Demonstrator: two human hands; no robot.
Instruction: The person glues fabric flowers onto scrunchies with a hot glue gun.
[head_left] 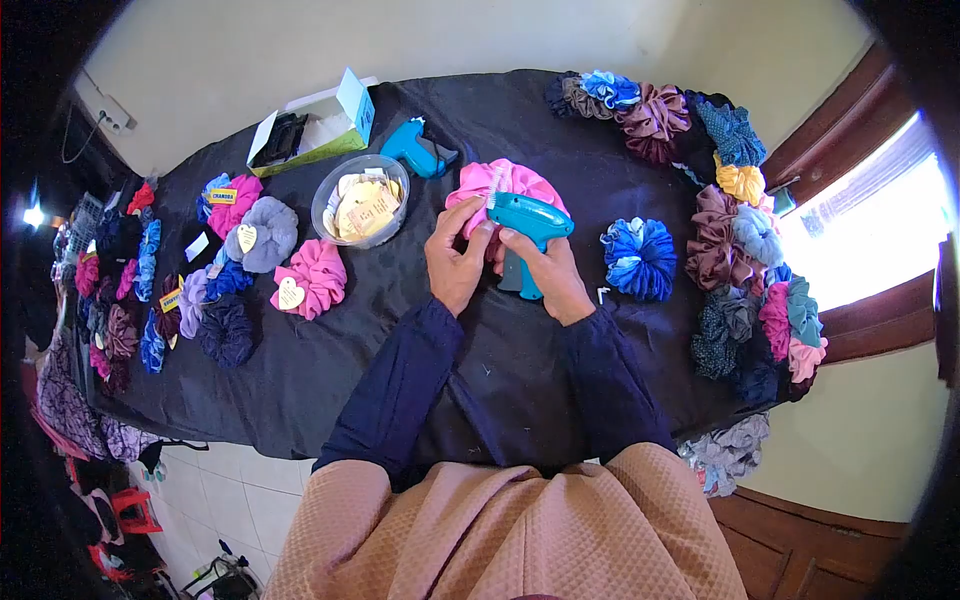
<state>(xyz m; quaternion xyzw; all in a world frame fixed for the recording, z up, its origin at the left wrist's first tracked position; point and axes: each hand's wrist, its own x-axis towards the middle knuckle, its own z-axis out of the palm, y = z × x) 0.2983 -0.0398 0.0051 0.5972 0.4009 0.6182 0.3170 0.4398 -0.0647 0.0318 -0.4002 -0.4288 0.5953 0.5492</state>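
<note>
A bright pink scrunchie (pixel 515 180) is bunched up in front of me over the black cloth. My left hand (pixel 455 262) is closed on its near left edge, thumb and fingers pinching the fabric. In my right hand (pixel 552 275) is a teal tagging gun (pixel 532 218), its handle pointing down toward me. The gun lies across the scrunchie, with a comb of clear plastic fasteners (pixel 495 182) standing up from it. Its needle tip is hidden by my fingers and the fabric. A blue satin scrunchie (pixel 638 259) rests just right of my right hand.
Beyond my left hand stands a clear tub (pixel 324 208) of cream paper tags, near a second teal tagging gun (pixel 417 148) and an open box (pixel 310 130). Tagged scrunchies, including a pink one (pixel 318 275), lie left. More scrunchies (pixel 722 235) line the right edge.
</note>
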